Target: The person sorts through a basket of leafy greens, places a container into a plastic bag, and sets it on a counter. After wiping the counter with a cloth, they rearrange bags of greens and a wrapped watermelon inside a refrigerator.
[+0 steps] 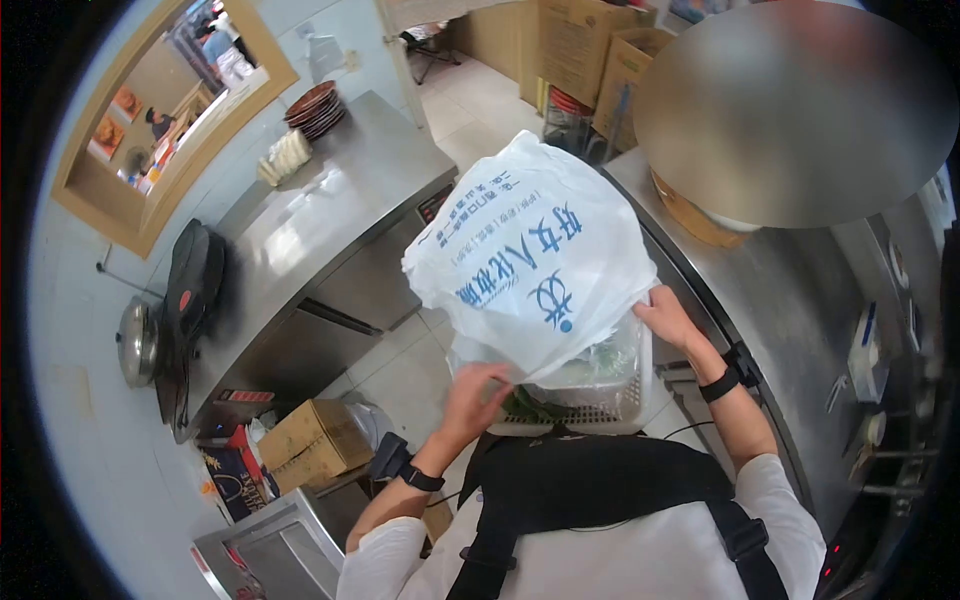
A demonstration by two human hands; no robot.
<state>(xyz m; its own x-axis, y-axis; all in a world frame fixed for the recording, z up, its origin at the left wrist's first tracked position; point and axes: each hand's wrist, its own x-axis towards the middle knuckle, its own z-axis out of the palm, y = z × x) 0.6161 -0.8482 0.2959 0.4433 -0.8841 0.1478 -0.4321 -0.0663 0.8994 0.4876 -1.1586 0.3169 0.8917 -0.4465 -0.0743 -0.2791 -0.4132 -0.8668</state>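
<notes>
A large white plastic bag (530, 250) with blue printed characters is spread out in front of me, puffed up. My left hand (478, 398) pinches its near left edge, and my right hand (667, 318) grips its right edge. Beneath the bag, close to my body, is a white perforated plastic basket (640, 395). Green leafy vegetables (530, 405) and some clear plastic wrapping (612, 360) show inside the basket. The bag covers the rest of its contents.
Steel counters (370, 150) run on the left and right. Stacked brown plates (315, 108) stand at the back left. A cardboard box (313, 442) is at the lower left, more boxes (580, 45) at the back. People are visible through the wall opening. A blurred patch hides the upper right.
</notes>
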